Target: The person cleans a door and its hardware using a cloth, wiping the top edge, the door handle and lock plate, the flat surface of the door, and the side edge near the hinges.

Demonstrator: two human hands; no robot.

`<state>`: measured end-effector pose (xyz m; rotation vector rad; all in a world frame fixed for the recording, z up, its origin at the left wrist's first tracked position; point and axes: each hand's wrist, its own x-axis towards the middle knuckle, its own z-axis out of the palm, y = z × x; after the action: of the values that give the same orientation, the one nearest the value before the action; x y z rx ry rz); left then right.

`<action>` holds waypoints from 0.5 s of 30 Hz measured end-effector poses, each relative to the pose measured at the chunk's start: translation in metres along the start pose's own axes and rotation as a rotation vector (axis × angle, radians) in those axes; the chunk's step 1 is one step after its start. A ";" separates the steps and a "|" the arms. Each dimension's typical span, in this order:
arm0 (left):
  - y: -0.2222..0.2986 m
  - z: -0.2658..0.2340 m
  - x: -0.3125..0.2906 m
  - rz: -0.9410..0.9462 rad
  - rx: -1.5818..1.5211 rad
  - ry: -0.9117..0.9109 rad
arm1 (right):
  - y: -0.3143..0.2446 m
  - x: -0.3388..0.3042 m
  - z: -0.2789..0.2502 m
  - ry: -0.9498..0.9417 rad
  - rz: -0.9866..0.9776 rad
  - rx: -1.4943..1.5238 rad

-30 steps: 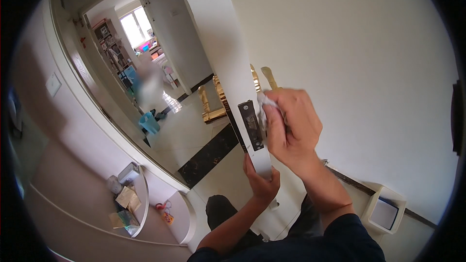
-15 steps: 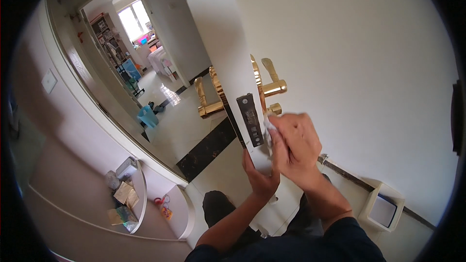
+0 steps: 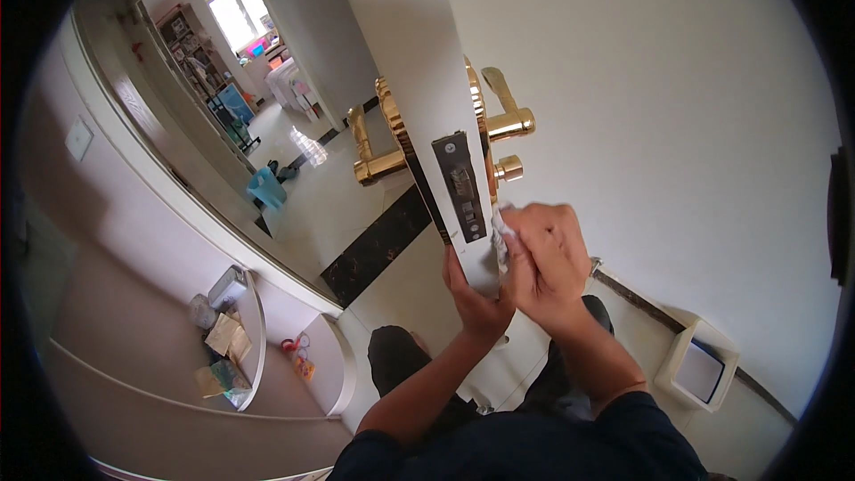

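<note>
A white door (image 3: 405, 27) stands edge-on before me, with a dark lock faceplate (image 3: 461, 187) set into its edge. Gold lever handles stick out on both faces: the left handle (image 3: 378, 165) and the right handle (image 3: 512, 125), with a gold knob (image 3: 509, 168) below the right one. My left hand (image 3: 481, 310) grips the door edge below the faceplate, its thumb along the left side. Closed around a crumpled white cloth (image 3: 501, 230), my right hand (image 3: 552, 254) presses it against the lower part of the right-hand lock plate, which it mostly hides.
At the lower left, corner shelves (image 3: 258, 347) carry packets and small items. A cream bin (image 3: 699, 365) stands by the wall at the lower right. Through the doorway are a blue bucket (image 3: 266, 189), a bookshelf (image 3: 191, 58) and a window (image 3: 239, 13).
The door and its lock appear higher in view as my view shifts. My right hand with the cloth now sits lower relative to the gold knob. My left hand keeps its hold.
</note>
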<state>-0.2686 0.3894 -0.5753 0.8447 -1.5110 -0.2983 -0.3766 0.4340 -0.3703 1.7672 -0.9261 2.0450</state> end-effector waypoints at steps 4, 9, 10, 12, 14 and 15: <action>0.026 0.000 0.014 0.029 -0.069 0.061 | -0.005 0.051 0.008 0.032 -0.088 -0.058; 0.024 0.003 0.010 -0.017 -0.044 0.050 | -0.001 0.073 0.019 0.170 -0.175 -0.002; 0.022 0.002 0.008 -0.018 -0.040 0.041 | -0.002 0.064 0.013 0.110 -0.145 -0.041; 0.012 0.001 0.001 -0.019 -0.047 0.064 | -0.005 0.035 0.005 0.017 -0.058 -0.067; 0.010 0.007 0.005 -0.011 -0.080 0.088 | -0.004 -0.004 -0.001 -0.011 0.062 -0.043; 0.017 0.008 0.012 0.022 -0.053 0.080 | -0.001 -0.016 -0.006 -0.013 0.060 -0.044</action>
<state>-0.2809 0.3907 -0.5563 0.7893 -1.4311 -0.2839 -0.3771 0.4412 -0.3854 1.7523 -1.0322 2.0357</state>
